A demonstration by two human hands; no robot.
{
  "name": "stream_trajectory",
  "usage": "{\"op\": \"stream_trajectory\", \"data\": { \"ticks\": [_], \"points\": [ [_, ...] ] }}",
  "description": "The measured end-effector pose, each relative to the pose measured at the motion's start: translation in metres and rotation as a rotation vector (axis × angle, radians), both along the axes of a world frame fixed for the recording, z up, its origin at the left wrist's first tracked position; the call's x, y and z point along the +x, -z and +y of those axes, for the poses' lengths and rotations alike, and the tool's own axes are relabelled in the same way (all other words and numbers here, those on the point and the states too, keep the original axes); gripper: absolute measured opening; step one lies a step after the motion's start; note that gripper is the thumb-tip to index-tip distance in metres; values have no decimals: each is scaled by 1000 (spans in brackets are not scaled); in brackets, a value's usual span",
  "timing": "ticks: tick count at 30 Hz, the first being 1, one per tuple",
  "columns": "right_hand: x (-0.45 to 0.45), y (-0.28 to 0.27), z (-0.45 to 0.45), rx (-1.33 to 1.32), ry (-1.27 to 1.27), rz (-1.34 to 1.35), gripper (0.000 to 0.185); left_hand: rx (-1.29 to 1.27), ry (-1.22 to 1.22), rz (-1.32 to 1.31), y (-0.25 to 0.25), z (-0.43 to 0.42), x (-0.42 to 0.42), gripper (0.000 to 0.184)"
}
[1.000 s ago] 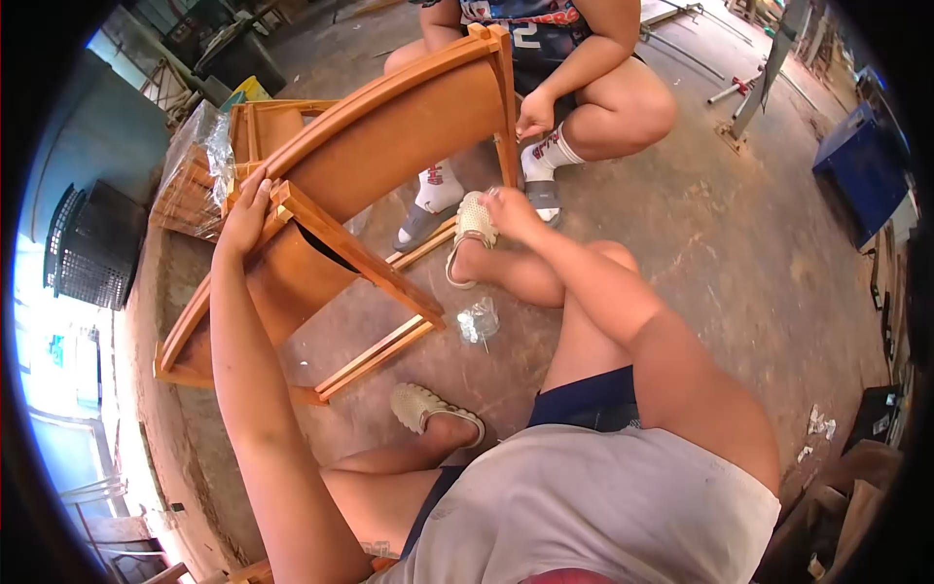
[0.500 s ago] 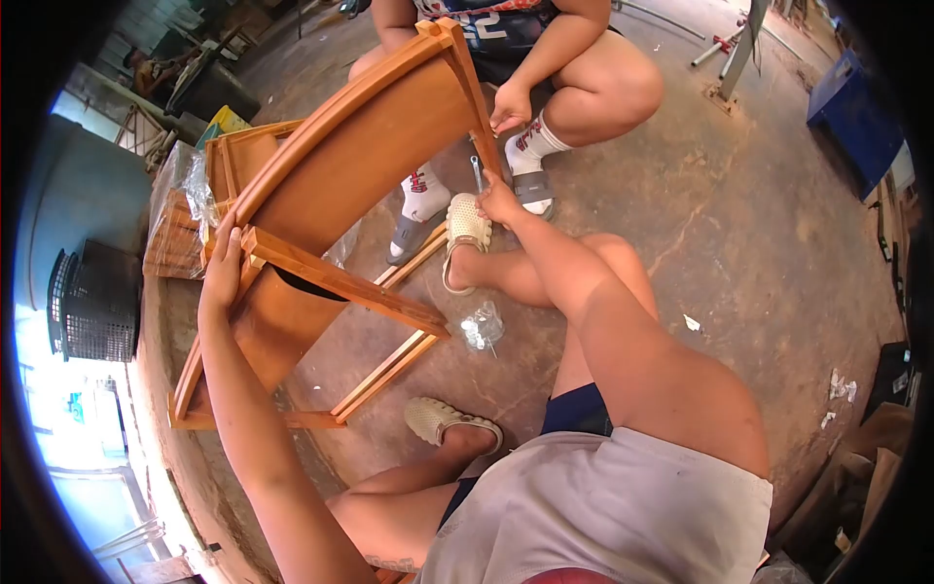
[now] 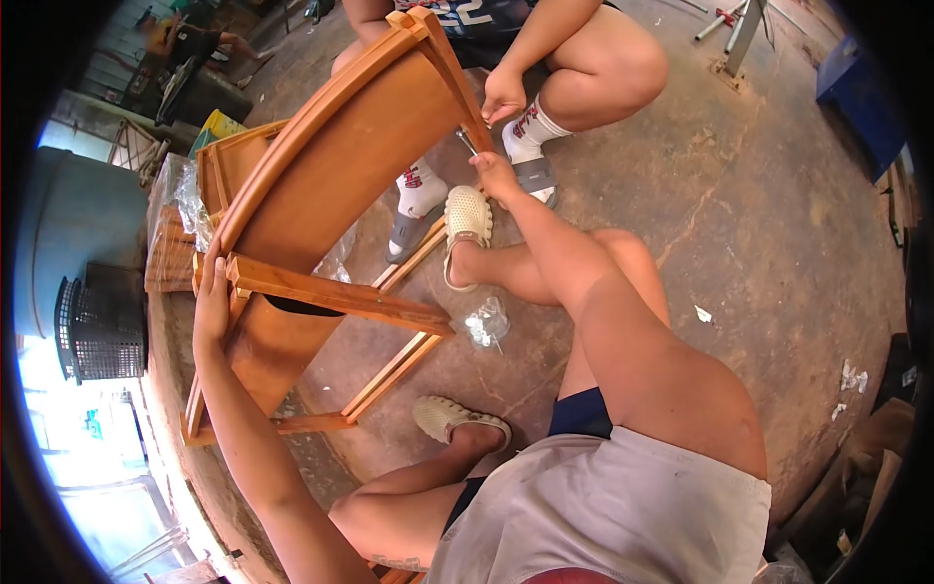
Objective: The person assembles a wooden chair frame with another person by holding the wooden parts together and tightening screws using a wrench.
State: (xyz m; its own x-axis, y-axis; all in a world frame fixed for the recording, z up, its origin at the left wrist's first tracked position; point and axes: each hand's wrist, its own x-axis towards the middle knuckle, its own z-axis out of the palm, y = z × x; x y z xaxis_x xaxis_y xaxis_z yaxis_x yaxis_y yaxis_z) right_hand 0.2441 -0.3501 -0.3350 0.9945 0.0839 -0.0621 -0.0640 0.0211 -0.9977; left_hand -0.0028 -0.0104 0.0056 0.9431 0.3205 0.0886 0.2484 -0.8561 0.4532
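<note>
A wooden chair frame [image 3: 341,165] with curved brown panels lies tilted on the floor. My left hand [image 3: 211,302] rests against its curved rail at the left, fingers on the wood. In my right hand [image 3: 496,176] is a metal wrench [image 3: 467,142], its head close to the chair's far leg. Across from me, a crouching person's hand [image 3: 504,94] touches the same leg from the other side. What that hand's fingertips hold is too small to tell. Between my feet lies a clear plastic bag of small parts [image 3: 485,322].
Another wooden piece [image 3: 235,170] with plastic wrap stands behind the chair at the left. Black baskets [image 3: 100,321] are at the far left. A blue box [image 3: 860,102] and metal pipes [image 3: 721,23] stand at the right. Another person is in the far background.
My view has shifted. The wrench, in my right hand, has come up to the far leg and now tilts. My left hand remains at the curved rail.
</note>
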Motion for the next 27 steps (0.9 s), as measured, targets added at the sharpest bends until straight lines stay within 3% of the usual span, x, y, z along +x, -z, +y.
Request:
{"op": "stream_trajectory", "data": {
  "ticks": [8, 14, 16, 17, 20, 22, 23, 27],
  "points": [
    [8, 16, 3, -117, 55, -193, 23, 26, -4, 7, -1, -4, -1, 48],
    [3, -15, -13, -133, -13, 1, 22, 42, -6, 6, -1, -6, -3, 48],
    [4, -23, -17, -130, -195, 270, 22, 46, -6, 4, -1, -6, -3, 48],
    [3, -25, -17, -128, -194, 270, 22, 49, -5, 5, -1, -6, -3, 48],
    [2, -17, -11, -183, -180, 221, 24, 55, -7, 5, -1, -6, -3, 48],
    [-6, -4, 2, -293, 72, -236, 22, 59, -7, 2, -1, -6, -2, 48],
    [-8, -5, 6, -255, 45, -126, 24, 61, -9, 2, -1, -6, -3, 48],
    [-9, 2, 12, -272, 24, -89, 26, 67, -8, 5, -1, -6, -2, 48]
  ]
}}
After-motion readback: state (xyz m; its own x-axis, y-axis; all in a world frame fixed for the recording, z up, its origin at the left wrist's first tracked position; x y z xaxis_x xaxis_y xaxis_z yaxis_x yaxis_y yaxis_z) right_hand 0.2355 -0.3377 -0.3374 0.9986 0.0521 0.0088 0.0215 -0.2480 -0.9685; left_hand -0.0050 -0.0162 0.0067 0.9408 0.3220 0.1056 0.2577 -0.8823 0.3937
